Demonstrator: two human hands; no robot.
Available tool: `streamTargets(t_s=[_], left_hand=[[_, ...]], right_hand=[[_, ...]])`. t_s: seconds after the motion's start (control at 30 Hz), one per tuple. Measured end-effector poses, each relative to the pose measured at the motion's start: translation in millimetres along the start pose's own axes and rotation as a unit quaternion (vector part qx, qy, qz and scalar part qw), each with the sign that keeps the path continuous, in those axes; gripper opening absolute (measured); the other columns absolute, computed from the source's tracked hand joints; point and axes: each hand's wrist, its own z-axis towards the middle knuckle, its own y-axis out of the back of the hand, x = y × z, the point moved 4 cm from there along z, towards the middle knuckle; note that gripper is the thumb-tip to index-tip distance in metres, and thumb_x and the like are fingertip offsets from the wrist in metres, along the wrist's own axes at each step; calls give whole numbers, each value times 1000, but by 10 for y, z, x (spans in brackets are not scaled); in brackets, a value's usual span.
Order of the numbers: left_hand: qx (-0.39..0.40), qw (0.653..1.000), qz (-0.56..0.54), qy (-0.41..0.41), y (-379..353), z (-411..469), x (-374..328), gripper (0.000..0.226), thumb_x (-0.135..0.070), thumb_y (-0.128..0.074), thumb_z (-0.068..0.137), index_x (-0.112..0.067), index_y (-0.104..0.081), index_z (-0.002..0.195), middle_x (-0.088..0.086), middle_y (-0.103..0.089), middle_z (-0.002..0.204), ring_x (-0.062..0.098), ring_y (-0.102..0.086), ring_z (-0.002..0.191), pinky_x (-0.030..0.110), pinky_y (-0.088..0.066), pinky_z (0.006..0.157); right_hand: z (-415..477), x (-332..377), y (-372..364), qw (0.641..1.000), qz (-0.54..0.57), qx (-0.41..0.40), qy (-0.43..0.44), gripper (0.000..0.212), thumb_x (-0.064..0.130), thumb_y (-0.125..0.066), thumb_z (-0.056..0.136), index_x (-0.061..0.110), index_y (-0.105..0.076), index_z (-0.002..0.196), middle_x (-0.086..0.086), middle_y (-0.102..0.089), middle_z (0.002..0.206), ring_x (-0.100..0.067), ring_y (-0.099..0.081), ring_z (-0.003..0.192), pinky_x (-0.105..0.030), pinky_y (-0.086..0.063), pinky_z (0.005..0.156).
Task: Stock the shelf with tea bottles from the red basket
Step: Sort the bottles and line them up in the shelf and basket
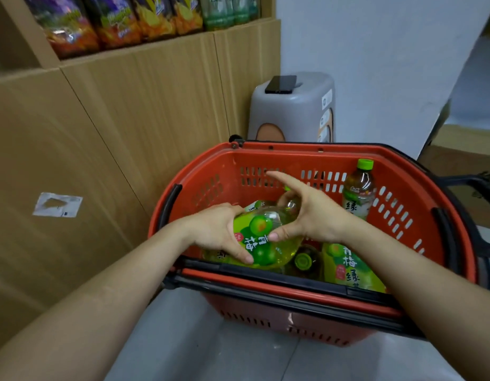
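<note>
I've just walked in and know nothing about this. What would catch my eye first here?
The red basket in the middle, on the floor beside a cardboard shelf unit. Over it, the left hand and right hand hold a lying tea bottle with a bright green plum label. Another tea bottle stands upright at the basket's far right, and a dark phone lies on a grey stool behind.

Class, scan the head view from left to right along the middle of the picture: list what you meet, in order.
White sticker on the cardboard shelf → left hand → held plum tea bottle → right hand → upright green-capped tea bottle → right rim of the red basket.
</note>
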Motion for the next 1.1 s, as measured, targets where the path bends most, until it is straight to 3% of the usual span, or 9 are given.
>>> streamTargets(t_s=[0.07,0.13,0.27,0.37,0.47,0.63,0.87,1.03,1.1], left_hand=[[-80,996,-32,27,93,-49,21,88,-57,-88,48,-27,-53,123,-3,-54,112,16,-53,104,33,-46,92],[-157,972,-163,63,162,-74,101,95,-64,-87,38,-26,-55,119,-3,-61,113,17,-60,103,39,-51,93],[-188,865,-460,72,182,-67,27,79,-67,-84,44,-19,-70,106,2,-76,100,23,-72,96,47,-53,93],[-141,807,-566,93,228,31,-263,67,-72,-75,55,-22,-77,99,5,-76,101,28,-69,104,42,-53,92],[-130,837,-517,125,251,-2,-394,47,-59,-47,91,-23,-70,109,6,-72,115,23,-68,106,30,-57,81],[-134,814,-558,85,421,-449,-547,56,-59,-60,80,-11,-72,107,6,-76,101,25,-71,98,46,-55,90],[-355,733,-580,12,1109,-1421,-336,52,-40,-70,64,-5,-71,103,13,-76,92,25,-73,81,30,-60,65],[-493,714,-497,28,1504,-2359,258,32,-31,-76,76,-8,-71,97,5,-76,80,13,-71,63,20,-51,48],[-533,717,-447,42,1677,-2696,501,30,-31,-76,78,-10,-71,99,4,-77,85,13,-72,70,20,-54,56]], right_hand=[[6,3,170,992,45,-120,-1,107,35,-87,56,46,-27,144,2,-55,111,-14,-57,102,-30,-51,92],[-14,-85,310,967,155,-197,-51,108,45,-82,61,44,-18,148,-3,-48,131,-15,-52,116,-37,-48,98],[-11,34,16,929,350,-26,-118,103,69,-61,62,54,-2,146,2,-36,154,-17,-49,127,-48,-45,100],[55,183,-120,885,462,-14,-54,71,54,-56,84,43,-24,147,4,-56,139,-20,-63,113,-48,-50,96],[35,217,-17,860,505,-63,-32,47,35,-54,91,34,-45,137,-3,-67,124,-26,-66,111,-49,-49,99],[-18,427,44,880,470,-66,2,44,32,-56,92,42,-47,134,-1,-67,125,-25,-66,111,-51,-48,99],[243,1505,56,930,352,6,104,64,50,-61,84,46,-33,142,7,-62,131,-13,-67,109,-40,-52,94],[542,2542,-422,926,324,98,169,67,41,-62,75,43,-39,138,8,-72,112,-10,-71,96,-27,-59,78],[679,2915,-660,917,334,112,186,66,36,-66,73,44,-41,134,0,-74,108,-16,-73,91,-29,-60,68]])
